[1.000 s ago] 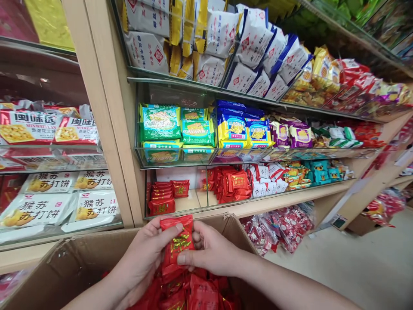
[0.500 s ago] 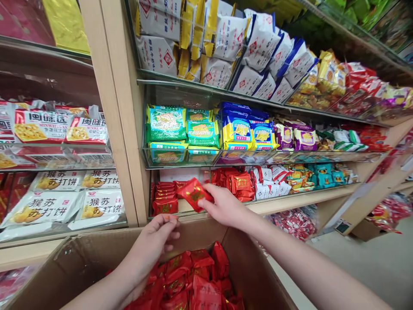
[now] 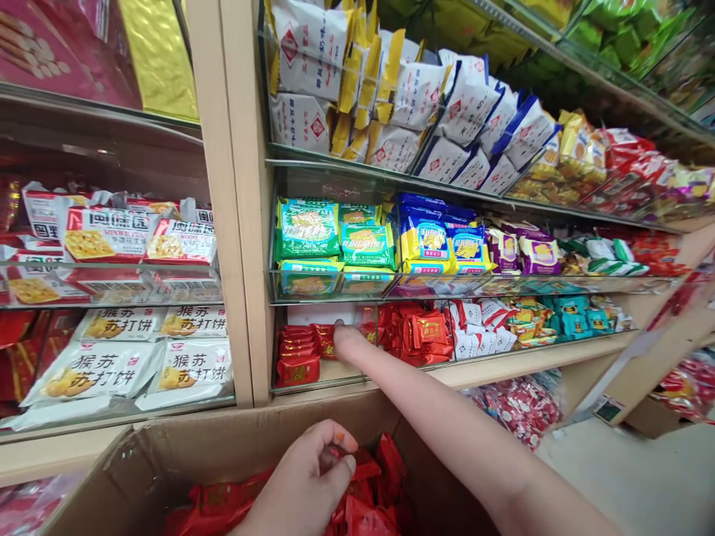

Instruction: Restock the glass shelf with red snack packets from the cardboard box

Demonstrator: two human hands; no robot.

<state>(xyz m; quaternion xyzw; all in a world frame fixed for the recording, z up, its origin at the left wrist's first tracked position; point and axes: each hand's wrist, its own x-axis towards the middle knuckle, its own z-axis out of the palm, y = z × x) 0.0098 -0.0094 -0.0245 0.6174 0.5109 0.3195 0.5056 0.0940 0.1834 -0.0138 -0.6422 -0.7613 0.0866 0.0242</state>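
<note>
My right hand point(image 3: 351, 346) reaches into the bottom shelf compartment, its fingers closed against a small red packet point(image 3: 325, 340) with gold print. Most of those fingers are hidden from view. Just left of that packet is a short stack of similar red packets point(image 3: 299, 368). Lower down, my left hand point(image 3: 304, 473) hovers over a cardboard box point(image 3: 184, 432), fingers curled and the thumb apart from the index finger. Loose red packets point(image 3: 223, 495) lie inside the box, some partly covered by the left hand and forearm.
A glass front edge point(image 3: 335, 378) borders the compartment. To its right are more red packets point(image 3: 427, 331). Green biscuit packs point(image 3: 307, 227) and blue-yellow packs point(image 3: 427, 238) fill the shelf above. A wooden upright point(image 3: 246, 223) separates the left shelves, with white cracker packs point(image 3: 92, 368).
My right hand has gone deeper into the compartment with the red packet. My left hand has moved right and down, over the packets in the box. The view has shifted slightly left.
</note>
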